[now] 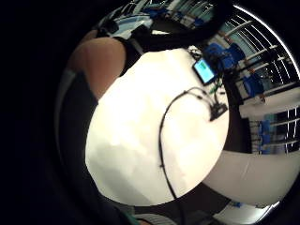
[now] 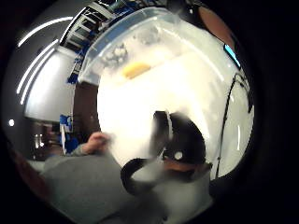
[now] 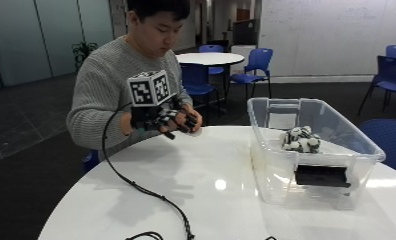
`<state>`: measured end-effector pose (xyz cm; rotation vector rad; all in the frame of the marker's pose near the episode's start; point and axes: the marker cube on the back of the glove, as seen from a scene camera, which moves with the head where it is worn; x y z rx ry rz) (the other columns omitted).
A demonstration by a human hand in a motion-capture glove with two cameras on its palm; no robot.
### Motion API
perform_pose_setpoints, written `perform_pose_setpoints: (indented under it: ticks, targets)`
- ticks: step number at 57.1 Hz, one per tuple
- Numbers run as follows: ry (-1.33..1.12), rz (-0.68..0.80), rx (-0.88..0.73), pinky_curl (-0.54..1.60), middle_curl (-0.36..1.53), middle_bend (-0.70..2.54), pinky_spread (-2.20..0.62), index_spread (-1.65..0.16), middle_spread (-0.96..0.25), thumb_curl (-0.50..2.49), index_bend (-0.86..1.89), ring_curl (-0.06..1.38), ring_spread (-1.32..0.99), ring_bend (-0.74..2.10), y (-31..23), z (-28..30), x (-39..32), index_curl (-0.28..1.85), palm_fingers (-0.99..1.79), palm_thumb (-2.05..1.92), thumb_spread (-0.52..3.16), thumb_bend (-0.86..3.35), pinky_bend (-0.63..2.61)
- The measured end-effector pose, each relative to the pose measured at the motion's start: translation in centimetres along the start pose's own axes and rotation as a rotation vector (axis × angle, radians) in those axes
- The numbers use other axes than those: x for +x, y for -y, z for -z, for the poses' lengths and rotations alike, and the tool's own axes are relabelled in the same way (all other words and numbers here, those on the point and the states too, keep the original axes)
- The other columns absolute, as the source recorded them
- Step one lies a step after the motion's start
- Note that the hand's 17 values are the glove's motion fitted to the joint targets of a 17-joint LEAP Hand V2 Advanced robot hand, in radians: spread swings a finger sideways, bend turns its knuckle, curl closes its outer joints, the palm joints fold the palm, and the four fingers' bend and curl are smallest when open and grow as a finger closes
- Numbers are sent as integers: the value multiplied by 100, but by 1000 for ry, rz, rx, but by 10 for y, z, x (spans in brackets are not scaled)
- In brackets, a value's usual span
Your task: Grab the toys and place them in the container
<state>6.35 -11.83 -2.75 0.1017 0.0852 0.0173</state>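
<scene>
Blue chairs, a second round table and a whiteboard wall are seen behind a round white tabletop (image 3: 204,190) at which a person is seated on the far left. On the right side of the tabletop a clear plastic container (image 3: 358,150) is placed, with a black handle on its near wall. Inside it, a black-and-white toy (image 3: 301,140) is seen against the right wall, and a yellow toy (image 2: 135,70) is visible on its floor in the thumb-side palm view. No toy is seen lying loose on the tabletop in any view; only a black cable is present there. The gloved right hand (image 3: 168,120) is held above the far left edge of the tabletop, close to the person's chest and well apart from the container. Its fingers are curled inward, but whether the grip is closed on something or on nothing cannot be told, since the fingertips are blurred and a pale shape beside them cannot be identified. The bare hand (image 2: 96,142) is rested at the tabletop edge near the person. The collecting step is judged to be at or near completion. If an item is held, a carry rightward over the container rim and a release above its floor would be required next.
</scene>
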Motion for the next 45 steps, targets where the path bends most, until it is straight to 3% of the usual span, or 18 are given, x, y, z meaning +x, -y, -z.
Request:
perform_pose_setpoints:
  ticks: [7, 17, 45]
  targets:
    - [51, -9, -20, 32, 47, 21, 2, -40, -25, 34, 19, 40, -24, 54, -80, -38, -30, 42, 4, 9, 151, 0, 94]
    - [96, -66, -58, 32, 46, 19, 2, -40, -25, 34, 19, 38, -23, 51, -137, -65, -46, 43, 6, 9, 152, 0, 91]
    - [110, -83, -54, 31, 44, 20, 2, -41, -24, 33, 18, 35, -22, 48, -147, -70, -47, 43, 9, 9, 152, 0, 85]
